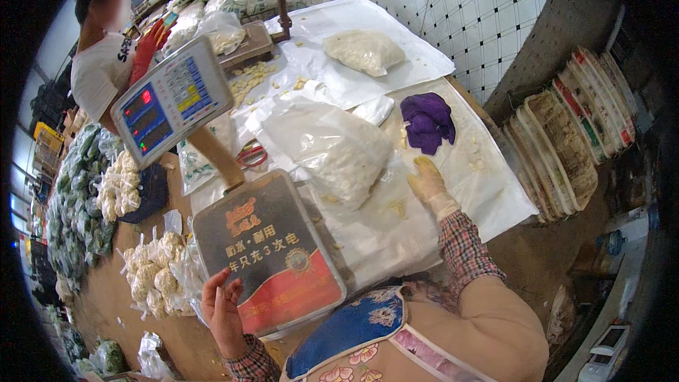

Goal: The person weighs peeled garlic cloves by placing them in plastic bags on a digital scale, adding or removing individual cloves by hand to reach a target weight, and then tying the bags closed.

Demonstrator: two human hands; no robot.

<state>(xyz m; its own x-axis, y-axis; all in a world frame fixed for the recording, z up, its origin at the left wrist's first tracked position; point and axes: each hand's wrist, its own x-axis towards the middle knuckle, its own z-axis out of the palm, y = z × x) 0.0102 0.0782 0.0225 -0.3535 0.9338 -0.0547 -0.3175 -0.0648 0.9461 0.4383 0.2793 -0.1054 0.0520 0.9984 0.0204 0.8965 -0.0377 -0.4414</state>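
My right hand (428,183), in a pale yellowish glove, rests on the white sheet (493,191) with nothing visible in it. Just above its fingertips lies a crumpled purple cloth (427,121). To its left is a large clear plastic bag of peeled garlic cloves (339,154). My left hand (223,307) is bare, fingers loosely curled and apart, at the lower left edge of the scale's platform (270,254); it holds nothing visible. The scale's display panel (172,101) stands tilted beyond the platform. Red-handled scissors (252,155) lie between the scale and the bag.
Another garlic bag (363,50) lies farther back near loose cloves (249,82). A second scale (254,42) carries a bag; a person in red gloves (101,63) stands at the left. Bagged garlic (159,276) sits left of my scale. Stacked crates (562,143) stand at the right.
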